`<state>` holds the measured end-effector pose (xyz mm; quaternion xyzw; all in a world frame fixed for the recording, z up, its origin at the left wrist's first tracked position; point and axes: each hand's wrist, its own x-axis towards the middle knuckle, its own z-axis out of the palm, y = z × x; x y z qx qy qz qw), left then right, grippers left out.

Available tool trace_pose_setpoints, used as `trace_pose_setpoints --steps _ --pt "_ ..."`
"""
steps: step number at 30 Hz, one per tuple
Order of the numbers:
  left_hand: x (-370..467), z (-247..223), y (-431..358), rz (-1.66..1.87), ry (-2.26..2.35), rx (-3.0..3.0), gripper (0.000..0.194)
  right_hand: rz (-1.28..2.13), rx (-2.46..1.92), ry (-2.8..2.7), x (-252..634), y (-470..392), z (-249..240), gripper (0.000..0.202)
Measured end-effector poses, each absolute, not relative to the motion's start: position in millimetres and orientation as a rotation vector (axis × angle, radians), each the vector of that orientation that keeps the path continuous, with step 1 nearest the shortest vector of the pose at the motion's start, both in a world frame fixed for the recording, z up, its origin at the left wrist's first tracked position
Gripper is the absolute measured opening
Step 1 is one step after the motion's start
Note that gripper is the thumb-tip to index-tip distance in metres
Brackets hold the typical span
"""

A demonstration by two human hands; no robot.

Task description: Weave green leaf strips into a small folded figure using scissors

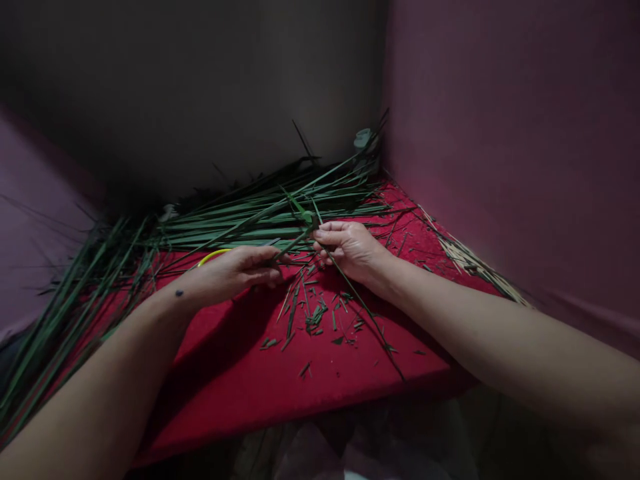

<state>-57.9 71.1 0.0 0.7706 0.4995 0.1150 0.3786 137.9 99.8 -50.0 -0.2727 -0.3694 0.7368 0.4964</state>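
Note:
Over the red-covered table, my right hand (347,247) pinches a small folded green leaf piece (309,219) between thumb and fingertips. From it a long thin strip hangs down to the right, toward the table's front edge. My left hand (245,270) is closed on a narrow leaf strip (295,245) that runs up to the folded piece. A yellow loop (213,255), perhaps a scissor handle, shows partly behind my left hand. Just beyond both hands lies a pile of long green leaves (235,223).
Cut leaf scraps (315,317) are scattered on the red cloth (240,393). More long leaves (60,320) hang over the left side. Pale thin sticks (475,263) lie along the right wall. A whitish object (363,138) stands in the back corner.

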Motion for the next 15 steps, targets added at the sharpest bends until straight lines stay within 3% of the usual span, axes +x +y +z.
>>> trace_pose_setpoints --steps 3,9,15 --pt "-38 4 64 0.604 1.309 1.958 0.031 1.753 -0.627 -0.993 134 94 -53 0.012" --pt "-15 1 53 0.924 1.488 1.888 0.022 1.615 -0.647 -1.120 127 84 -58 0.014" --pt "-18 -3 49 0.809 1.440 2.020 0.021 1.650 -0.697 -1.050 128 87 -57 0.013"
